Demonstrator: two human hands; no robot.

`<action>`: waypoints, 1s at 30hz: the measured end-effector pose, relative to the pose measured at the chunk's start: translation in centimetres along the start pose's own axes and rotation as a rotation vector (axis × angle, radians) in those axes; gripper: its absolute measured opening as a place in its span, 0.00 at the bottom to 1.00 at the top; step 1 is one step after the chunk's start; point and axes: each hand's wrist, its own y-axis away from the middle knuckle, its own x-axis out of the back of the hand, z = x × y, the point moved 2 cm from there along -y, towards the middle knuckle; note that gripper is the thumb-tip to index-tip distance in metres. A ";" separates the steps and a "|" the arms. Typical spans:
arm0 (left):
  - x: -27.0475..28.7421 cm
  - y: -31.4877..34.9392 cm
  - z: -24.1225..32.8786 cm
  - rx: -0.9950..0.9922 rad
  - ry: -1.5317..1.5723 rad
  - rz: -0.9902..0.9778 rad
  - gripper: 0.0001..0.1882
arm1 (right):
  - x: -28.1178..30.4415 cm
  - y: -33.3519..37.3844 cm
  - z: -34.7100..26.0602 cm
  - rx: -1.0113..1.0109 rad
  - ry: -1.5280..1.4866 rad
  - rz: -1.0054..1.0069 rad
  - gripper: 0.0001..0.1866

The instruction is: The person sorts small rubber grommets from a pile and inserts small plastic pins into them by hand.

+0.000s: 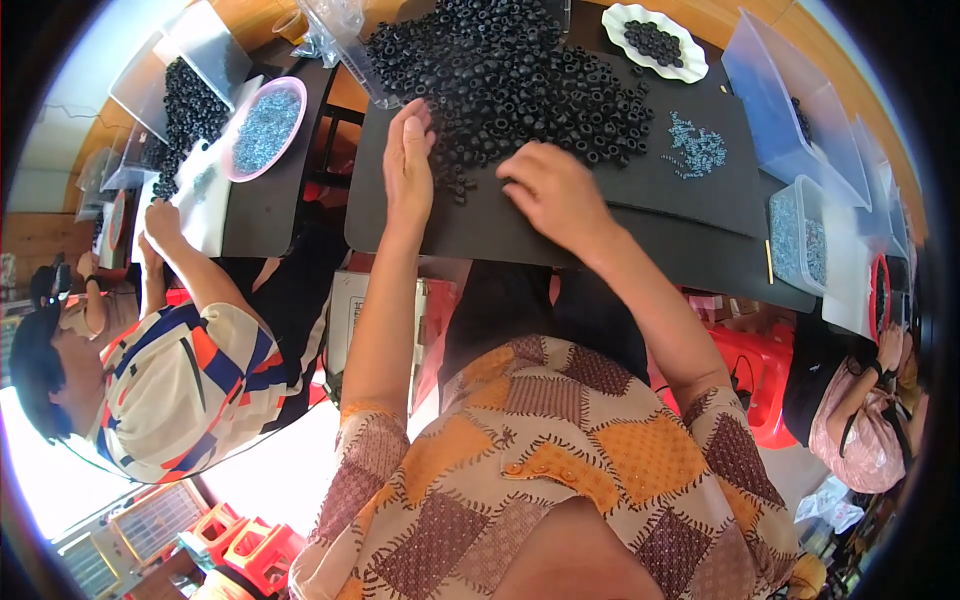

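Black ring-like pieces (510, 85) lie in 1 large loose heap at the upper centre of the frame, on a dark desk (670, 250). The heap shows no rows or counted groups.

Left hand (408, 165): at the heap's left edge, palm turned inward, fingers extended and close together; nothing is seen held in them. Right hand (553, 190): at the heap's lower edge, fingers curled; whether they grip a piece cannot be told. Between the 2 hands, a small cluster of black pieces (459, 188) lies just below the main heap.

Progress, as judged from present positions: limited. At the upper right, 1 white scalloped plate (692, 66) carries a modest quantity of dark pieces, apart from the heap; this possibly represents a portion set aside. Below it, a patch of small pale-blue pieces (697, 148) lies loose and separate from the black ones. At the right, 1 clear tub (800, 184) contains further bluish pieces.

Outstanding: the bulk of the black pieces appears unhandled, the heap far exceeding the plate's contents. No black piece is seen joined to a blue one. No finished item can be identified on the desk.
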 end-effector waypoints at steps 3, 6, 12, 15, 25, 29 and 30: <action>2.2 0.9 0.7 -0.072 -0.220 0.099 0.17 | 4.0 -0.2 3.1 -0.064 0.051 0.137 0.09; 3.3 2.4 1.7 -0.220 -0.533 0.062 0.14 | 7.1 -1.3 5.3 -0.072 0.178 0.237 0.10; 2.2 3.5 2.9 -0.193 -0.656 -0.094 0.12 | 8.3 -2.4 8.7 -0.021 0.312 0.272 0.14; 1.8 3.1 2.6 -0.232 -0.708 -0.111 0.11 | 8.5 -1.9 8.3 -0.069 0.275 0.319 0.15; -1.1 1.8 4.2 -0.234 -0.916 -0.257 0.19 | 7.9 2.8 7.5 -0.172 0.200 0.307 0.13; -1.4 1.4 4.2 -0.233 -0.909 -0.303 0.17 | 7.6 3.0 7.6 -0.159 0.202 0.338 0.11; -1.4 1.2 4.2 -0.233 -0.912 -0.303 0.17 | 7.6 3.0 7.6 -0.153 0.198 0.348 0.11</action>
